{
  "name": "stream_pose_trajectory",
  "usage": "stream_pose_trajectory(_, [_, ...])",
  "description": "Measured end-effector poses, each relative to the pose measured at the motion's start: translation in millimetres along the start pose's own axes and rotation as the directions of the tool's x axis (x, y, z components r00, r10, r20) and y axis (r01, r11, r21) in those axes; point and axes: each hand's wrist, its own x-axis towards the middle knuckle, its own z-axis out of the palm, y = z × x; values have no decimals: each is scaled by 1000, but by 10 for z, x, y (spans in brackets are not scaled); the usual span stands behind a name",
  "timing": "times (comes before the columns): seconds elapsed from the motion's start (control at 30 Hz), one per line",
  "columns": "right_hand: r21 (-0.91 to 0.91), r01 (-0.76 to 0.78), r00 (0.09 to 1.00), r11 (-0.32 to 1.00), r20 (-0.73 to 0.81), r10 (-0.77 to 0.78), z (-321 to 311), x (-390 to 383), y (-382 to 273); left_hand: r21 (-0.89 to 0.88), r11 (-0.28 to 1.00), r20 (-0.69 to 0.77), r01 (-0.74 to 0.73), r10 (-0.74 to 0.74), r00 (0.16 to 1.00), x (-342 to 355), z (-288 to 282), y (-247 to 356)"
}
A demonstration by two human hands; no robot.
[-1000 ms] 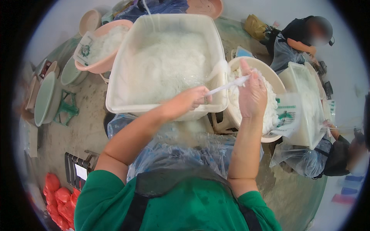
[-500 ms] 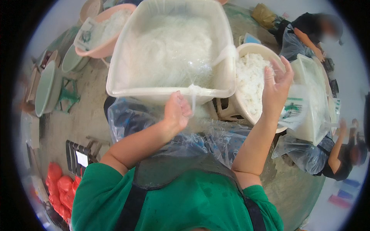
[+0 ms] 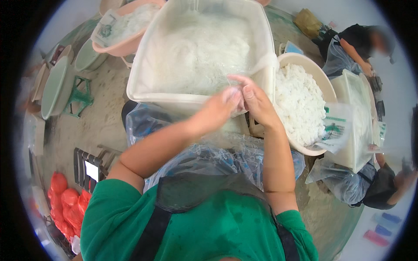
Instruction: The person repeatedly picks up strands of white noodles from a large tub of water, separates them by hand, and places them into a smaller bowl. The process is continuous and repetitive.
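Both my hands meet above the near rim of a large white tub (image 3: 174, 98), close to its right corner. My left hand (image 3: 224, 104) has curled fingers, and something small, pale and see-through shows between the hands; I cannot make out what it is. Against it rests my right hand (image 3: 260, 103), its forefinger stretched out to the left and its thumb apart. Shredded, whitish, wet-looking material (image 3: 204, 52) fills much of the tub. Just right of my right hand, a round cream basin (image 3: 327, 87) holds a heap of white, fluffy clumps (image 3: 300, 104).
A printed clear bag (image 3: 337, 126) hangs over the basin's right edge, beside another white tub (image 3: 359, 161). Two people work at the right. Pink (image 3: 126, 48) and green basins (image 3: 54, 89), a green stool (image 3: 80, 98) and red bags (image 3: 65, 204) stand left.
My right hand has left the basin and moved left to meet my left hand. My left hand has moved up and right along the tub's near rim.
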Motion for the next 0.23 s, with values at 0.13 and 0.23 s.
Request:
stream_pose_trajectory(0.13, [-568,-23,999,823,-42,-1,-93,171,209,-513,858,140,-34,123,983,-81,-683,1167])
stream_pose_trajectory(0.23, [-845,-267,964,463,-241,115,-320,219,416,-677,692,111,-252,435,894,-25,-1306,1522])
